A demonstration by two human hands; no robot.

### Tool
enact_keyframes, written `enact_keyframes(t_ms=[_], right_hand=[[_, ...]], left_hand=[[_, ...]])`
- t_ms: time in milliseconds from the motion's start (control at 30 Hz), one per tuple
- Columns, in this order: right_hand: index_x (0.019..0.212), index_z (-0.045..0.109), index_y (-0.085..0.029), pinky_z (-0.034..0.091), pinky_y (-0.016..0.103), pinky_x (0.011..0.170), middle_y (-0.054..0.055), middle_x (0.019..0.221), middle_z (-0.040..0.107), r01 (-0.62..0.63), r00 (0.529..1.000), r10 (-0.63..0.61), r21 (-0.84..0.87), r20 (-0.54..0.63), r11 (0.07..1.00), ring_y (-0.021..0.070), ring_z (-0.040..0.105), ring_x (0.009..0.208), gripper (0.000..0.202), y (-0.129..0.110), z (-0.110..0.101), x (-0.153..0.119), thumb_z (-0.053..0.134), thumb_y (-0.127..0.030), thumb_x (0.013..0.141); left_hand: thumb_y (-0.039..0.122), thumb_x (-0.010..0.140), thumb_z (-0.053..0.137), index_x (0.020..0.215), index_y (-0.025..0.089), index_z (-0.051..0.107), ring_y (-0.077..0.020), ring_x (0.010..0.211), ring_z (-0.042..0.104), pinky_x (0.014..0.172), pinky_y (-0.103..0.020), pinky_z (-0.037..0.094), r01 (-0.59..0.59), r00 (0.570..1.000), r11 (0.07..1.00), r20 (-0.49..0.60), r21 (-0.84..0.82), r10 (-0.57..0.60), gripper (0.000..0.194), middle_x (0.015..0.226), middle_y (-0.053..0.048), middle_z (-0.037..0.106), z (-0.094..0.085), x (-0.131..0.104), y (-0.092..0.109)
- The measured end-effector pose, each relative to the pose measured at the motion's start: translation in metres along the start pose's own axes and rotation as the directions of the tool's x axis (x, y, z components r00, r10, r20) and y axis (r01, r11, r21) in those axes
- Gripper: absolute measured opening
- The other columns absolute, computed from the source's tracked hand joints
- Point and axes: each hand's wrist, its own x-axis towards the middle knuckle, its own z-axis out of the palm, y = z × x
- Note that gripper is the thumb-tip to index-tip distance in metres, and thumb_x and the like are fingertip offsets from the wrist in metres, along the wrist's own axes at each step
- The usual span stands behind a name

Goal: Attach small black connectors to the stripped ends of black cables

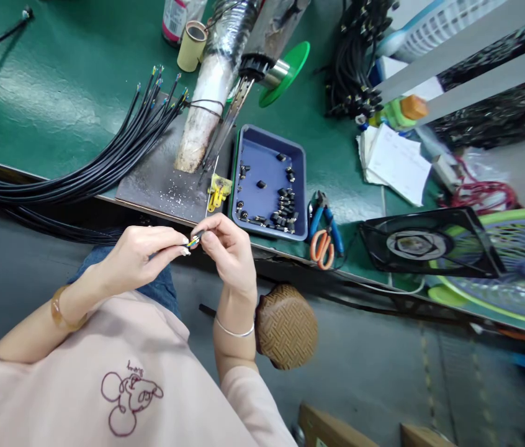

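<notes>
Near the bench's front edge my left hand [151, 251] pinches the end of a black cable, whose coloured wires [191, 243] show between my fingertips. My right hand [229, 251] grips a small black connector [198, 235] right against those wires. Beyond my hands lies a dark board [174, 186] with white specks, and a yellow clip-like piece [218, 192] sits at its right end. A blue tray [272, 180] of small black connectors is just past my right hand. A bundle of black cables [99, 161] with stripped, coloured ends curves in from the left.
A white duct [201, 124] and a metal-tipped tool [232, 118] hang over the board. Blue-handled pliers [332, 226] and orange-handled scissors [322, 248] lie right of the tray. Farther right are papers [395, 161] and a black fan [430, 244]. A woven stool [288, 326] stands below.
</notes>
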Motion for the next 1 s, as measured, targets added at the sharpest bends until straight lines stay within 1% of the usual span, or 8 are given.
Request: enact_keyframes(t_ms=[233,367,500,600,700,800,933,1000], right_hand=[[0.087,0.062,-0.019,0.050,0.022,0.053,-0.001,0.070,0.063,-0.009,1.000,0.008,-0.025,-0.030,1.000,0.0088,0.056,0.054,0.041,0.003,-0.001,0.002,0.062,-0.060,0.090],[0.088,0.064,-0.020,0.044,0.020,0.048,-0.002,0.072,0.065,0.118,0.981,-0.144,-0.191,-0.129,0.975,0.0080,0.056,0.054,0.034,0.003,0.003,0.000,0.060,-0.053,0.094],[0.091,0.067,-0.023,0.040,0.020,0.045,-0.002,0.074,0.067,0.259,0.890,-0.385,-0.423,-0.245,0.868,0.0075,0.054,0.051,0.020,0.006,0.010,-0.006,0.059,-0.040,0.097],[0.097,0.069,-0.024,0.049,0.022,0.052,0.001,0.082,0.072,0.306,0.816,-0.514,-0.556,-0.265,0.773,0.0112,0.064,0.062,0.013,0.013,0.014,-0.010,0.061,-0.034,0.096],[0.097,0.070,-0.024,0.053,0.024,0.057,0.001,0.082,0.073,0.274,0.803,-0.522,-0.599,-0.288,0.752,0.0130,0.068,0.065,0.011,0.019,0.016,-0.011,0.062,-0.031,0.095],[0.099,0.069,-0.025,0.044,0.024,0.045,-0.004,0.066,0.063,0.220,0.782,-0.504,-0.595,-0.366,0.773,0.0102,0.057,0.047,0.013,0.017,0.017,-0.009,0.060,-0.032,0.095],[0.106,0.059,-0.026,0.034,0.022,0.036,-0.010,0.056,0.048,0.345,0.577,-0.618,-0.528,-0.533,0.776,0.0079,0.043,0.033,0.013,0.004,0.019,-0.006,0.051,-0.030,0.098],[0.108,0.055,-0.027,0.036,0.020,0.035,-0.008,0.065,0.061,0.351,0.565,-0.607,-0.504,-0.558,0.789,0.0065,0.047,0.033,0.010,-0.001,0.018,-0.005,0.051,-0.025,0.099]], left_hand=[[0.016,0.095,0.055,0.089,0.015,0.073,-0.0125,0.066,0.069,0.065,-0.020,0.054,0.038,0.999,0.999,0.004,-0.031,-0.038,0.018,0.081,-0.006,0.078,0.002,0.002,-0.003],[0.015,0.091,0.061,0.090,0.014,0.072,-0.0088,0.056,0.061,0.052,-0.017,0.046,0.147,0.987,0.986,-0.056,-0.079,-0.152,0.012,0.076,-0.004,0.075,0.006,0.001,0.000],[0.014,0.085,0.069,0.092,0.013,0.074,-0.0069,0.052,0.053,0.047,-0.017,0.040,0.219,0.943,0.956,-0.211,-0.194,-0.259,0.009,0.077,-0.003,0.074,0.013,0.003,0.003],[0.013,0.085,0.069,0.086,0.014,0.074,-0.0070,0.053,0.050,0.046,-0.019,0.037,0.235,0.920,0.927,-0.242,-0.291,-0.309,0.005,0.072,-0.002,0.070,0.017,0.006,0.003],[0.016,0.085,0.069,0.083,0.014,0.073,-0.0068,0.053,0.049,0.045,-0.019,0.035,0.250,0.895,0.902,-0.272,-0.353,-0.355,0.005,0.074,-0.003,0.069,0.020,0.008,0.002],[0.019,0.086,0.069,0.082,0.015,0.072,-0.0056,0.051,0.046,0.044,-0.019,0.033,0.248,0.877,0.899,-0.310,-0.362,-0.367,0.007,0.074,-0.002,0.067,0.024,0.009,-0.001],[0.017,0.085,0.067,0.079,0.015,0.069,-0.0055,0.052,0.044,0.044,-0.019,0.030,0.277,0.862,0.894,-0.319,-0.353,-0.394,0.007,0.073,0.000,0.064,0.028,0.011,-0.005],[0.014,0.085,0.066,0.080,0.015,0.068,-0.0055,0.054,0.043,0.045,-0.018,0.030,0.283,0.862,0.898,-0.323,-0.336,-0.392,0.006,0.072,0.001,0.061,0.029,0.012,-0.006]])
